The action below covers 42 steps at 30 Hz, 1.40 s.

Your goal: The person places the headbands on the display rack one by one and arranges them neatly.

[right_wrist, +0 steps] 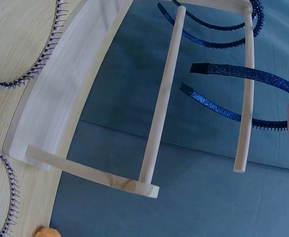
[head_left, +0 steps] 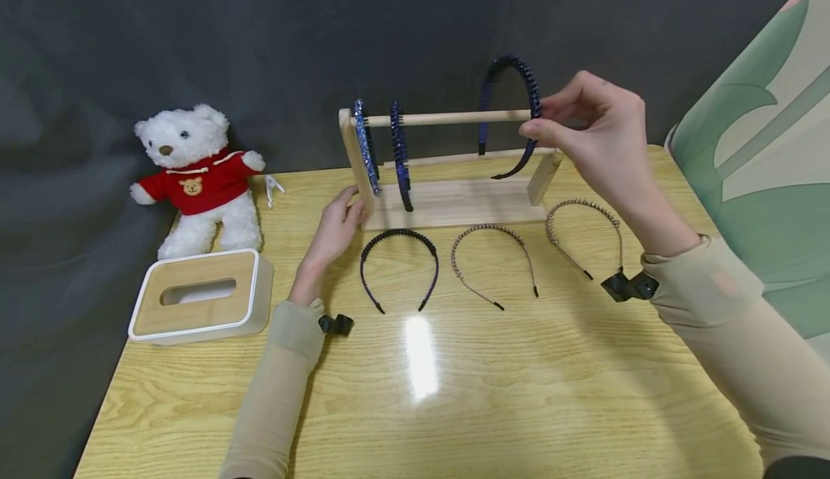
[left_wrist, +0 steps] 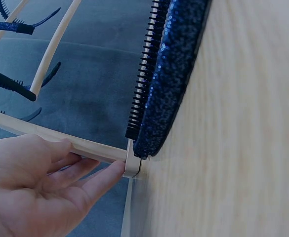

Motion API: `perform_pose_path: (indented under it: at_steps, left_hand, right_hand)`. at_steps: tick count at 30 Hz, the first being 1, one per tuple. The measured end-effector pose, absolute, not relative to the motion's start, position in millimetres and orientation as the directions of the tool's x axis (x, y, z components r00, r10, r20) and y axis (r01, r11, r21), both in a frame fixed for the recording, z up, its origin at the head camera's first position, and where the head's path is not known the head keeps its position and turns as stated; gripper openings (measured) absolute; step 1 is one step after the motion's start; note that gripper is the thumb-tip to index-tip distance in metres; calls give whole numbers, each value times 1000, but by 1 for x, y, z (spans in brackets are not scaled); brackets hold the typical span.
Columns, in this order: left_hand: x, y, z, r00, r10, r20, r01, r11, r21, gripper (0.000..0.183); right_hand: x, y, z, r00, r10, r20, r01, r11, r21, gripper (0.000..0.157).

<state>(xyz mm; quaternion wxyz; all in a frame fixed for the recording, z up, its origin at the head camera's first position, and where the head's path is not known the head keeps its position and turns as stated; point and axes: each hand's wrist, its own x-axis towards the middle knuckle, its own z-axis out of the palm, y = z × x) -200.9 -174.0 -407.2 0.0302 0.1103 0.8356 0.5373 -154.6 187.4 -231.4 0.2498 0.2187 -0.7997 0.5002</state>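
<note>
My right hand [head_left: 599,122] pinches a dark blue toothed headband [head_left: 533,90] between thumb and fingers. This headband's legs straddle the upper rail [right_wrist: 248,123] near its right end, one on each side. Only fingertips show at the right wrist view's edge. My left hand [head_left: 336,227] holds the lower left end of the wooden headband rack [head_left: 454,202], thumb and fingers on either side of the wood in the left wrist view. A glittery lighter blue headband [head_left: 366,144] and a dark blue one [head_left: 399,151] hang on the rail's left part.
In front of the rack lie a black headband [head_left: 398,234] and two thin pinkish ones, a middle one [head_left: 486,227] and a right one [head_left: 583,202]. Left stand a white teddy bear [head_left: 188,140] in red and a tissue box [head_left: 262,292]. A small white object [head_left: 274,189] lies beside the bear.
</note>
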Motion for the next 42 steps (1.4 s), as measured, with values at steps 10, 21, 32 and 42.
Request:
perform_pose_path:
  at_steps: [10,21,32,42]
  left_hand:
    - [-200,-175,-407,-972,227,62,151,402,903,45]
    - [-200,-175,-407,-973,221,65,150,395,906,44]
    - [-202,-175,-408,-975,214,62,143,393,908,45]
    - [-202,-174,-407,-975,215,55,139,400,906,45]
  right_hand:
    - [-162,172,-234,-785,-97,612,-597,381,-706,19]
    - [-170,156,-242,-780,-120,614,-609,370,-702,20]
    - [-173,146,-247,-808,-136,574,-566,452,-689,21]
    - [-176,135,-254,-820,-182,542,-559,454,-694,23]
